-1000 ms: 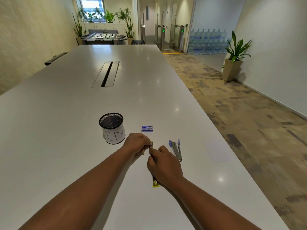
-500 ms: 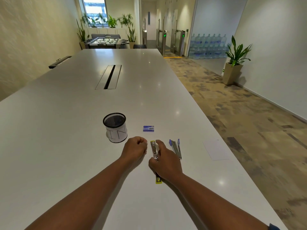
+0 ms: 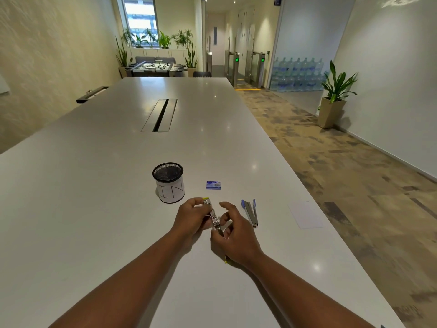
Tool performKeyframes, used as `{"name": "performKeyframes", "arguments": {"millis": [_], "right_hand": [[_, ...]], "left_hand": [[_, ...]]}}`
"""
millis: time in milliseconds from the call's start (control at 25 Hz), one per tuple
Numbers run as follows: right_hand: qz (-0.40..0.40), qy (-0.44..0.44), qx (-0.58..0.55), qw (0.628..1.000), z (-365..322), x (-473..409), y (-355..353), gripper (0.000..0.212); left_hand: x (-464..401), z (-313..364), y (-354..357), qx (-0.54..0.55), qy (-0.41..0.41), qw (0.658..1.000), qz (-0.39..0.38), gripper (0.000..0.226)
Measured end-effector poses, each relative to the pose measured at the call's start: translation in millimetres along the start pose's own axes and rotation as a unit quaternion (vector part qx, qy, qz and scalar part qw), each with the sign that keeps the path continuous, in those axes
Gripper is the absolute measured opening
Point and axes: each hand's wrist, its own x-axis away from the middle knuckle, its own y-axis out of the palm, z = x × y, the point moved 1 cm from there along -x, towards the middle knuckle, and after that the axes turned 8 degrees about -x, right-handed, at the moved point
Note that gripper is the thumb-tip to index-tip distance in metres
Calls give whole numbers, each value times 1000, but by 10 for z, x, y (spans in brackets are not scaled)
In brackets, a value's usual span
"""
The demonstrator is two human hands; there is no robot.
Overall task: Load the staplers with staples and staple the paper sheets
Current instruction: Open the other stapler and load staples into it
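Holding: left hand [image 3: 192, 217] curls round the far part of the yellow stapler [image 3: 212, 215], fingers wrapped on its metal body, a yellow tip showing above the knuckles.
Right hand: right hand [image 3: 233, 237] meets the stapler's near end, thumb and bent fingers closed on the metal part; index finger raised and loosely curved.
Yellow stapler: lifted just off the table [image 3: 94, 185], angled from far-left to near-right, just nearer than the mesh cup [image 3: 168, 182] and to its right; a speck of yellow shows under the right wrist.
Mesh cup: black wire rim, white paper wrap lettered "IN", upright on the table.
Staple box [image 3: 213, 185]: small, blue, lying flat just right of the cup, beyond the hands.
Blue stapler [image 3: 250, 213]: lying opened in a narrow V on the table, right of the cup, just beside the right hand, untouched.
Paper sheet [image 3: 305, 215]: white, flat, well right of the cup near the table's right edge.
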Motion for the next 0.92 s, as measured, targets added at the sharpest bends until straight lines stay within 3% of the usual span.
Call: {"name": "performKeyframes", "arguments": {"millis": [120, 240, 440, 600, 720, 840, 920], "right_hand": [[-20, -11, -7, 1000, 2, 66, -19, 66], [-38, -58, -5, 998, -4, 129, -14, 57], [30, -47, -63, 996, 48, 115, -19, 41], [61, -74, -106, 990, 40, 105, -35, 31], [61, -43, -117, 990, 71, 93, -35, 33], [38, -62, -49, 996, 93, 48, -39, 20], [9, -65, -19, 998, 78, 38, -29, 25]], "left_hand": [[10, -2, -13, 20, 25, 998, 56, 26], [5, -20, -17, 30, 47, 993, 101, 24], [-17, -30, -12, 28, 64, 991, 114, 26], [-9, -42, -2, 19, 67, 993, 97, 25], [28, -41, 23, 22, 69, 995, 65, 23], [89, -45, 19, 19, 75, 997, -9, 26], [137, -49, 29, 26, 75, 994, -74, 24]]}}
